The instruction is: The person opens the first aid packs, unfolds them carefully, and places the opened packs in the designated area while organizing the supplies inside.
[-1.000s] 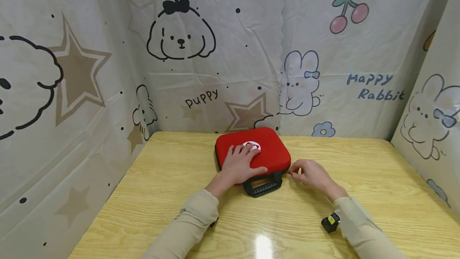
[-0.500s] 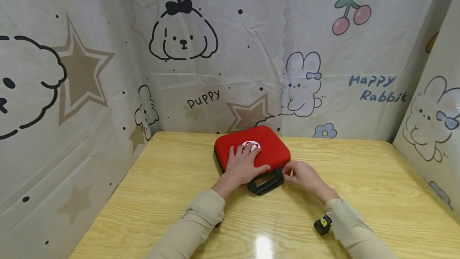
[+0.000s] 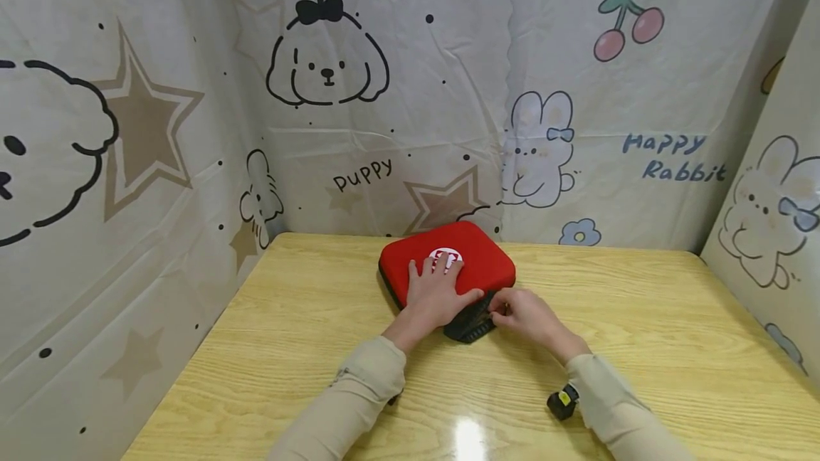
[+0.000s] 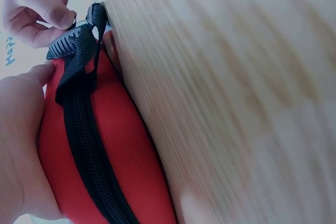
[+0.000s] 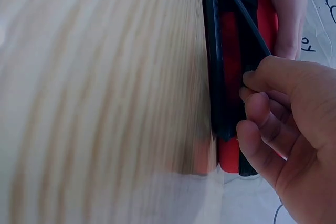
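A red zippered case (image 3: 480, 251) with a white round emblem lies on the wooden table, its black carry handle (image 3: 469, 333) towards me. My left hand (image 3: 437, 297) rests on the lid with fingers spread straight. At the front edge, beside the handle, my right hand (image 3: 528, 315) pinches the zipper pull between thumb and forefinger; the pull itself is mostly hidden by the fingertips. In the right wrist view a thin dark cord (image 5: 247, 11) runs up from those fingers. The left wrist view shows the black zipper (image 4: 89, 150) closed along the case's side.
The case stands near the back edge of the wooden table (image 3: 307, 375). Printed cloth (image 3: 391, 98) hangs behind and at both sides. A small black device (image 3: 562, 403) is worn at my right wrist.
My right hand has moved left along the case's front edge, from its right corner to the handle. The case has turned slightly, and my left hand has stayed on the lid.
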